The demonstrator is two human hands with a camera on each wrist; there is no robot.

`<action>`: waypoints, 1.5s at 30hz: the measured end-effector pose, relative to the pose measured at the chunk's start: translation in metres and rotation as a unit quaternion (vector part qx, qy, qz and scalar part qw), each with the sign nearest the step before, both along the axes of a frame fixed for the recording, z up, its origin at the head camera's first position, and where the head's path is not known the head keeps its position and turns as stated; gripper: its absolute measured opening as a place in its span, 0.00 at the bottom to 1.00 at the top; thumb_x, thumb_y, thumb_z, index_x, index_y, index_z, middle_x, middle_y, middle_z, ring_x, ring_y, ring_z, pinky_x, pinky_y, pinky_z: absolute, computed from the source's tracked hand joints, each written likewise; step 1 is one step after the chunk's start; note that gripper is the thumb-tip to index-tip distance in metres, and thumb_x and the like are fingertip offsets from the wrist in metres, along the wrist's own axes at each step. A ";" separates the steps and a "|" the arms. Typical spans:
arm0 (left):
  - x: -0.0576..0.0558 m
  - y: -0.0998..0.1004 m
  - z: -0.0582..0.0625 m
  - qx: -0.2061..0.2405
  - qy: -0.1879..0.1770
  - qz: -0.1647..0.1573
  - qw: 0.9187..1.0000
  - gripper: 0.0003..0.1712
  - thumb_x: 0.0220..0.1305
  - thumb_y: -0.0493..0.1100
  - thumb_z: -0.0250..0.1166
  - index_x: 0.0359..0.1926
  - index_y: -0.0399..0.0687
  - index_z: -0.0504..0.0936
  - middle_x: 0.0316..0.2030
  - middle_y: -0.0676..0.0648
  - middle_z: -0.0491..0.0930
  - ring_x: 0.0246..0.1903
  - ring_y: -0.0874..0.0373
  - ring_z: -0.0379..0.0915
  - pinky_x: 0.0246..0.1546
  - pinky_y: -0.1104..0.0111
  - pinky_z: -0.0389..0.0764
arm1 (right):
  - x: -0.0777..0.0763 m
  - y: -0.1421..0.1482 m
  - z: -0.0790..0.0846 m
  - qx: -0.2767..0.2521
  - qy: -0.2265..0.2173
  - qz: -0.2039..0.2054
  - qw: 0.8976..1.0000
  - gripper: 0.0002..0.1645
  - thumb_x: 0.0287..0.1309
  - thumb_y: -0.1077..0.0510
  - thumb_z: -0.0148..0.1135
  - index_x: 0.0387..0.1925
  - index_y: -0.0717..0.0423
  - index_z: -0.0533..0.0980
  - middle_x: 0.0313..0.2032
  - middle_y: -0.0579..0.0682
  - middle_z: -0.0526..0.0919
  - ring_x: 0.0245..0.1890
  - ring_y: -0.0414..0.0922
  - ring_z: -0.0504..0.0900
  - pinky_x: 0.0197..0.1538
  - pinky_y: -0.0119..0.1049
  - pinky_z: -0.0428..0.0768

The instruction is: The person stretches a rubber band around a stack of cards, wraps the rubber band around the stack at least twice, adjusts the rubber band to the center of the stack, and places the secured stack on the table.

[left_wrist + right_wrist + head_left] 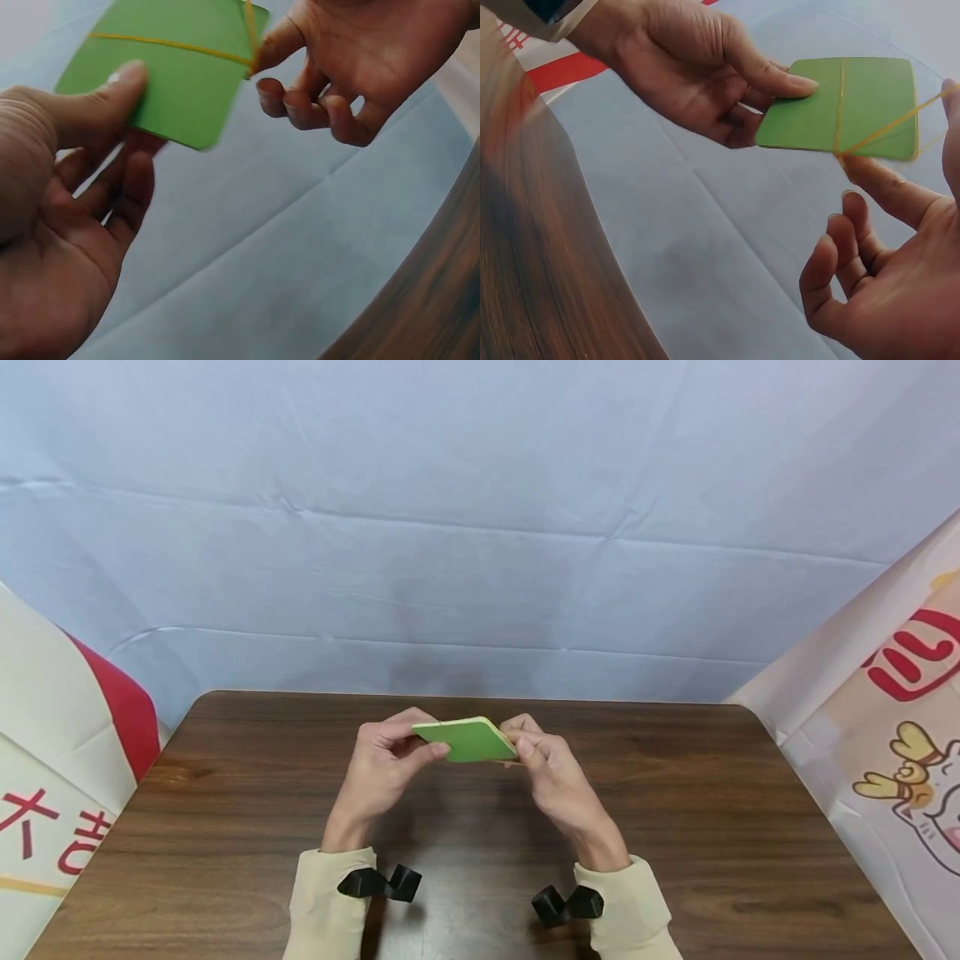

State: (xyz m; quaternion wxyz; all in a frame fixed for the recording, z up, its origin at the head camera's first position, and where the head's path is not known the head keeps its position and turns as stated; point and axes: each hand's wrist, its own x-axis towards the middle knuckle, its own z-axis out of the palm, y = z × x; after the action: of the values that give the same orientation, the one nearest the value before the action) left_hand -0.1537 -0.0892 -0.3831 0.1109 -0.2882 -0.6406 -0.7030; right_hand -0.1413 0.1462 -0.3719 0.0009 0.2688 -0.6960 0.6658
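Note:
A flat green card (467, 740) with rounded corners is held up over the table; whether it is one piece or a stack I cannot tell. My left hand (382, 768) pinches one side of it, thumb on the face towards me. Across the card (169, 82) runs a yellow rubber band (172, 46). My right hand (553, 777) holds the band at the card's other side. In the right wrist view the rubber band (885, 129) stretches off the card to the right thumb, while the right index fingertip touches it at the card's lower edge.
Below both hands lies a dark brown wooden table (712, 827). A pale blue cloth (465, 527) hangs behind it. Printed sheets stand at the left (67, 727) and right (892, 735) sides. Small black devices (380, 883) sit at both wrists.

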 end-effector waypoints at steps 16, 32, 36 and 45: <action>0.011 0.008 0.019 -0.239 0.145 0.038 0.959 0.09 0.59 0.28 0.72 0.38 0.45 0.89 0.38 0.54 0.83 0.30 0.63 0.75 0.29 0.72 0.77 | 0.000 0.005 0.006 0.094 -0.062 -0.007 0.994 0.18 0.76 0.55 0.54 0.52 0.60 0.85 0.42 0.55 0.73 0.50 0.52 0.69 0.55 0.49 0.68; 0.013 0.016 0.022 -0.279 0.201 0.108 0.933 0.10 0.58 0.28 0.73 0.36 0.46 0.88 0.37 0.54 0.83 0.32 0.64 0.75 0.31 0.71 0.76 | -0.002 0.003 0.005 0.115 -0.091 -0.053 0.988 0.16 0.74 0.53 0.58 0.46 0.60 0.86 0.46 0.56 0.76 0.51 0.52 0.71 0.55 0.48 0.69; 0.013 0.015 0.021 -0.270 0.175 0.110 0.940 0.09 0.58 0.29 0.73 0.36 0.46 0.88 0.37 0.54 0.82 0.30 0.65 0.74 0.29 0.72 0.76 | -0.003 0.002 0.006 0.137 -0.100 -0.091 0.981 0.17 0.73 0.50 0.60 0.45 0.58 0.85 0.49 0.54 0.77 0.50 0.51 0.74 0.53 0.46 0.71; 0.010 0.007 0.016 -0.267 0.069 0.109 0.955 0.05 0.61 0.33 0.73 0.37 0.43 0.86 0.33 0.53 0.80 0.28 0.64 0.76 0.30 0.68 0.82 | -0.002 0.007 0.003 0.219 0.115 -0.155 0.956 0.40 0.48 0.52 0.83 0.64 0.41 0.76 0.48 0.47 0.74 0.51 0.46 0.72 0.53 0.49 0.74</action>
State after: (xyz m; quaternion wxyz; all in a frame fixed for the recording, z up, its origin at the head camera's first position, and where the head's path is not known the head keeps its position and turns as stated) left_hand -0.1432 -0.0826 -0.3672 0.1500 -0.2831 -0.8236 -0.4681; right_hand -0.1429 0.1533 -0.3686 0.1257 0.2258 -0.8530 0.4534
